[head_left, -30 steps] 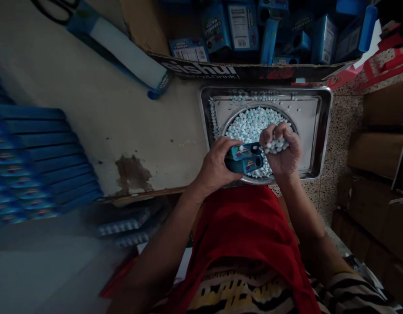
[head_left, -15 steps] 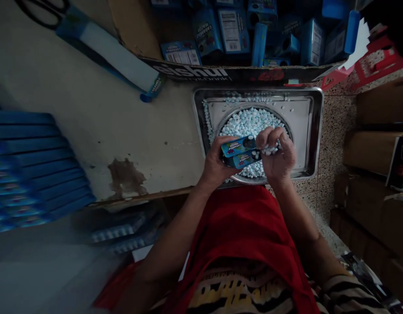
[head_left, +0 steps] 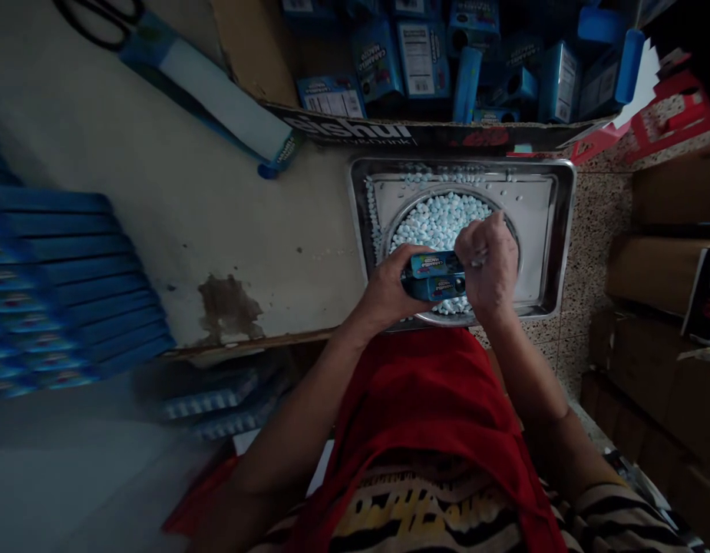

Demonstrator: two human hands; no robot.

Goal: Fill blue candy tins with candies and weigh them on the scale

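Two small blue candy boxes (head_left: 436, 265), one beside the other, are gripped in my left hand (head_left: 386, 288) over a round metal bowl (head_left: 516, 244). The bowl holds a heap of pale blue and white candies (head_left: 440, 216). My right hand (head_left: 493, 261) is curled at the right ends of the boxes, closed on some candies, of which only a pale bit shows between the fingers. Its fingers hide the openings of the boxes. Under the bowl is a rectangular steel tray (head_left: 542, 230) with loose candies along its left and far edges.
Beyond the tray stands a cardboard carton (head_left: 447, 138) full of blue boxes. A flattened blue carton sleeve (head_left: 216, 96) and black scissors (head_left: 104, 23) lie on the table (head_left: 285, 253). Blue boxes are stacked (head_left: 84, 269) at left. Brown cartons (head_left: 654, 269) stand on the right.
My right hand has curled over and closed more against the box ends; the candies that showed in its palm are now mostly hidden. The boxes have shifted slightly right in view.
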